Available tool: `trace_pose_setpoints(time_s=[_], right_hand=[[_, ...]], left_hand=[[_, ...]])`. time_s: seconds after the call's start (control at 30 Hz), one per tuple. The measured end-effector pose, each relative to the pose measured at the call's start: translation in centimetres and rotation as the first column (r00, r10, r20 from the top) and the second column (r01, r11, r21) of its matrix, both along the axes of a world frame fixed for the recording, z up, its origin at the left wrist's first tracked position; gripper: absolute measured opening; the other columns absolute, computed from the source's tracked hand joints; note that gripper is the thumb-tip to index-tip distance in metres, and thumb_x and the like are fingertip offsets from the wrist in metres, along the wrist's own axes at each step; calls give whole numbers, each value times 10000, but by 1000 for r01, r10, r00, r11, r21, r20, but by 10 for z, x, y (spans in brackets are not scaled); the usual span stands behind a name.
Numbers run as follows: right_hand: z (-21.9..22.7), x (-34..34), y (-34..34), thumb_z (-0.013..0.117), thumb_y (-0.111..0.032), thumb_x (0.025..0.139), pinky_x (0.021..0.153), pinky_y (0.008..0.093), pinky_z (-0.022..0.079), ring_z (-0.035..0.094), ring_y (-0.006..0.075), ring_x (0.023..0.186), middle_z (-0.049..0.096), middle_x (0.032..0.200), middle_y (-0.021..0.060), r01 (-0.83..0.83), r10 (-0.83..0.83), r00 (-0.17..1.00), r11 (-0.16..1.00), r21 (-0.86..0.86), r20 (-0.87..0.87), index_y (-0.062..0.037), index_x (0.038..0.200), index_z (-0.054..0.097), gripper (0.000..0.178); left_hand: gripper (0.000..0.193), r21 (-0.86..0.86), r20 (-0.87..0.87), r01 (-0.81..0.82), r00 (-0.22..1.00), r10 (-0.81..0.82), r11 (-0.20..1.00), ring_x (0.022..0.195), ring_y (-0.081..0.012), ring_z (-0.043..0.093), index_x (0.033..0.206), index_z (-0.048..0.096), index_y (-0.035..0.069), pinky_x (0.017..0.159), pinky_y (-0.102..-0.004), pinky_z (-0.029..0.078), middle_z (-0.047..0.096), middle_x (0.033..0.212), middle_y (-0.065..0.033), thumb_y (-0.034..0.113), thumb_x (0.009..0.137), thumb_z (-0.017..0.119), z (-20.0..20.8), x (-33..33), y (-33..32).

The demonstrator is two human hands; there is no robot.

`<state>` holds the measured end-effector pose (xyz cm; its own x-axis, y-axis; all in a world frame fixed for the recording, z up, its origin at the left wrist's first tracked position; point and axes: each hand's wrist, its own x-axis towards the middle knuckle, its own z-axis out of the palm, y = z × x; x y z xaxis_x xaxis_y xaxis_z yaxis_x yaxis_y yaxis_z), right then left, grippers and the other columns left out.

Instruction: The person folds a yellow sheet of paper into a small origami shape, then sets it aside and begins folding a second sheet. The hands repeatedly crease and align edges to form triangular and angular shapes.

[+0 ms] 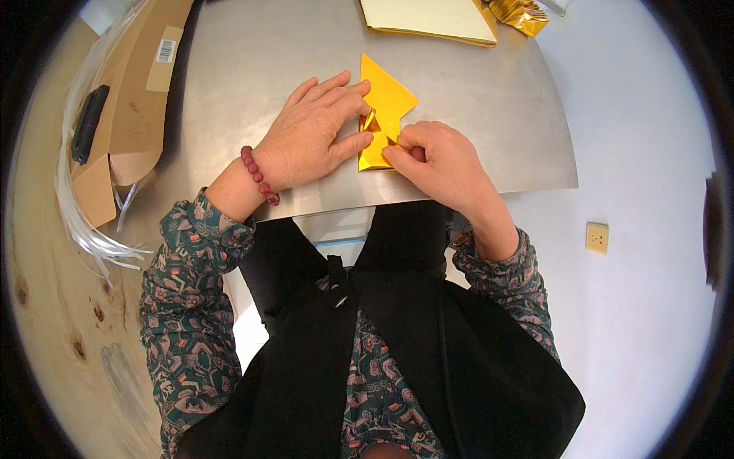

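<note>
Near the front edge of the metal table point(497, 138), two hands on a folded gold paper point(388, 93).
The left hand point(315, 131), fingers loosely spread and not gripping, touches the paper's left side with fingertips and thumb, probably to steady it against the table; the right hand point(443, 159) is curled, thumb and forefinger pinched on the paper's lower right edge, likely because small folds suit a narrow hold. Lying close to the table's front edge, the paper seems placed for easy reach. At the table's far edge are a stack of sheets point(428, 19) and a shiny gold bundle point(526, 15), perhaps kept out of the hands' way.
</note>
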<state>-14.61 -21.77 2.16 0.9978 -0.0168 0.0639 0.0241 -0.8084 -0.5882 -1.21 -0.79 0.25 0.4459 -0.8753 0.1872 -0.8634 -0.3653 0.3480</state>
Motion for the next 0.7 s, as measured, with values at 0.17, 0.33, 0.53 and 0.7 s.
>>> trace_pose_setpoints(time_s=[0.17, 0.33, 0.53, 0.7], right_hand=[[3, 2, 1, 720, -320, 972, 664, 419, 457, 590, 284, 713, 608, 726, 118, 16, -16, 999, 1000, 4, -42, -19, 788, 662, 359], [3, 4, 1, 717, -331, 972, 655, 425, 462, 599, 296, 705, 619, 730, 127, 21, -21, 998, 1000, -7, -65, -13, 799, 681, 364], [8, 1, 0, 711, -426, 962, 702, 495, 543, 705, 363, 779, 723, 777, 142, 44, -48, 995, 998, -53, -89, -49, 765, 724, 426], [10, -22, -9, 766, -383, 958, 717, 470, 543, 677, 318, 764, 704, 778, 109, 108, -101, 988, 993, 54, -113, -56, 851, 735, 346]], left_hand=[[448, -14, -10, -21, 1000, 21, 1000, 1614, -343, 361, 1428, 620, 111, 1347, -530, 217, 539, 1644, -149, 368, 1064, 653, 0, -1, 0], [490, -31, -11, -26, 1000, 26, 999, 1612, -340, 365, 1472, 586, 93, 1348, -528, 218, 544, 1636, -145, 345, 1058, 656, 0, -2, 0], [522, -47, 31, -9, 999, 10, 999, 1593, -377, 394, 1503, 553, 96, 1328, -561, 249, 551, 1619, -150, 297, 1040, 685, -1, -2, 0], [569, -51, 67, 5, 998, -2, 999, 1587, -385, 403, 1549, 522, 104, 1318, -575, 259, 570, 1598, -136, 281, 1035, 689, -5, -1, 0]])
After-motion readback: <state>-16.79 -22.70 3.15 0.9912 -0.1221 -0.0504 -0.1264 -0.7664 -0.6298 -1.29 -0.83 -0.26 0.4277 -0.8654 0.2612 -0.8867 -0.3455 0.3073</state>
